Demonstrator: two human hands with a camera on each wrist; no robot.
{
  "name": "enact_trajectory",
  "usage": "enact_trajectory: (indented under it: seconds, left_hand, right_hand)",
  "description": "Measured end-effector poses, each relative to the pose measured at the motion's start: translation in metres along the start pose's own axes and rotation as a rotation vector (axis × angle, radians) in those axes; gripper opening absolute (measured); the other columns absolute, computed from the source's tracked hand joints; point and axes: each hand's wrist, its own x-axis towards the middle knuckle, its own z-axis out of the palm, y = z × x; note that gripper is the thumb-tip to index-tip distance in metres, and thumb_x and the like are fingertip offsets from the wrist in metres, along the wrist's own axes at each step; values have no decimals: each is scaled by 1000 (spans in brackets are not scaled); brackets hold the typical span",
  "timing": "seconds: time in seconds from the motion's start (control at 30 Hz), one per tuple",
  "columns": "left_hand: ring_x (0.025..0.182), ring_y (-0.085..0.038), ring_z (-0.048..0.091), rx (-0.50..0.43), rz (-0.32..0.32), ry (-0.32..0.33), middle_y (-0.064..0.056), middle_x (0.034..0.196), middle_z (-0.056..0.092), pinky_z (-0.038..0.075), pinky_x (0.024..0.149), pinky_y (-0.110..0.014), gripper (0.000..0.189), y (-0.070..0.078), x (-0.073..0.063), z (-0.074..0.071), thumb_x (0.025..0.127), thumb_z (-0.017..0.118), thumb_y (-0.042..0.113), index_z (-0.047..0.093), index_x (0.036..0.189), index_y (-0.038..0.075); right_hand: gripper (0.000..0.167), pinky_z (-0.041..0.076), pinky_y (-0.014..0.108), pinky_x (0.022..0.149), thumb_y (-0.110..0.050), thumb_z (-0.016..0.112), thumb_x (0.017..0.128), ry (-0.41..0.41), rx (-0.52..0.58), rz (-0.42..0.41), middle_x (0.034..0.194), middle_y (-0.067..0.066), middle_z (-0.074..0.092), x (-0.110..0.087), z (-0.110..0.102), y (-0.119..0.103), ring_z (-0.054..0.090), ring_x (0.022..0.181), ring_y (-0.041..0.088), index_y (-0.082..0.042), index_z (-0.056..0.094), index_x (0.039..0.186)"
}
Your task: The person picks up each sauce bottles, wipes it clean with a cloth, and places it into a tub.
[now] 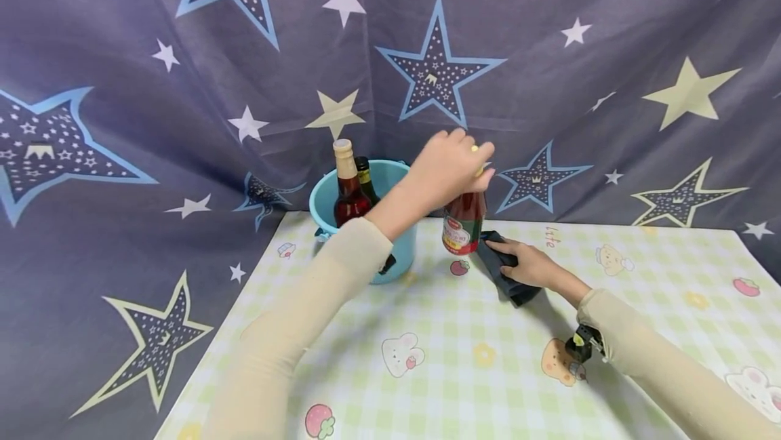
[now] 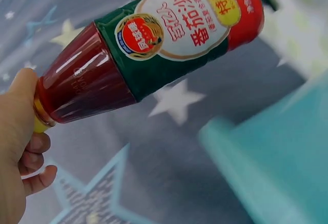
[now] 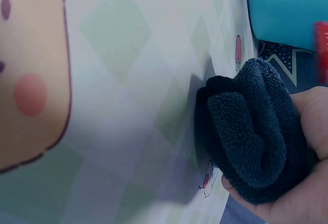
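Note:
My left hand [image 1: 448,165] grips a ketchup bottle [image 1: 465,223] by its yellow-capped neck and holds it up above the table. In the left wrist view the bottle [image 2: 169,34] shows red sauce, a green and white label and a red band at the base. My right hand [image 1: 529,264] holds a folded dark cloth [image 1: 503,270] at the table; in the right wrist view the cloth [image 3: 251,137] looks thick and fuzzy, with fingers around its edge. Left of the ketchup stands a blue bucket [image 1: 323,199], partly hidden by my left arm.
Inside the bucket stand a white-capped bottle of dark red liquid [image 1: 352,199] and a dark bottle with a black cap [image 1: 364,175]. A checked tablecloth [image 1: 439,372] covers the table. Behind it hangs a star-patterned curtain [image 1: 518,13].

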Motion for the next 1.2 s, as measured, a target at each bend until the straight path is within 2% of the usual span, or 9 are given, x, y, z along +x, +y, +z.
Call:
enact_trajectory:
  seconds: [0.23,0.53,0.6,0.67,0.77,0.93,1.03,1.1,1.2]
  left_hand:
    - [75,-24,66,17,-77,26,-7,78,71,54,59,-35,30,-41,13,-47,99,56,39,67,99,11]
    - [80,-28,67,18,-209,-33,-12,83,73,57,64,-38,31,-83,7,-76,100,55,37,69,102,9]
    - [82,-28,67,32,-211,-54,-12,85,74,57,65,-38,32,-88,5,-77,101,54,37,69,104,9]
    - [83,-29,68,38,-202,-76,-13,86,74,58,66,-38,33,-92,3,-75,101,54,37,69,107,8]
    - [83,-30,68,41,-199,-90,-14,84,74,57,64,-39,34,-96,-1,-69,101,54,37,69,106,7]
    - [81,-31,68,35,-205,-67,-14,81,73,56,63,-39,34,-102,-7,-59,101,54,36,70,103,6]
    - [82,-31,68,41,-183,-56,-15,82,73,56,63,-40,34,-104,-8,-56,101,54,36,70,105,6]
    - [82,-31,69,50,-165,-58,-16,84,74,57,64,-40,35,-104,-9,-53,101,55,36,70,107,6]
    - [79,-31,67,57,-133,-76,-17,86,74,58,65,-40,35,-105,-12,-47,101,56,36,70,106,5]
  right_hand:
    - [61,38,31,60,-7,60,98,4,-45,-4,158,39,26,0,-2,-3,47,59,17,-6,40,155]
    - [61,37,31,57,-7,60,99,3,-26,-4,159,39,23,1,1,-7,42,55,17,-6,39,156]
    - [61,38,32,58,-7,60,99,3,-29,-4,159,39,23,1,2,-7,50,60,22,-6,39,156]
    - [61,39,32,60,-8,61,99,9,-43,-3,159,39,24,0,2,-6,61,77,31,-6,40,156]
    - [61,40,32,62,-8,61,99,15,-57,0,158,39,25,-1,2,-6,64,99,38,-7,40,155]
    - [61,39,32,60,-8,61,98,7,-53,-4,158,39,25,0,2,-6,61,81,34,-7,40,155]
    - [60,41,33,64,-8,62,98,14,-66,-9,158,40,27,0,3,-6,62,91,39,-6,42,155]
    - [60,42,34,68,-9,62,98,23,-82,-14,157,40,28,0,3,-6,61,106,40,-6,43,154]
    - [60,43,35,68,-8,62,98,22,-81,-18,156,40,28,-1,3,-7,61,108,43,-5,43,154]
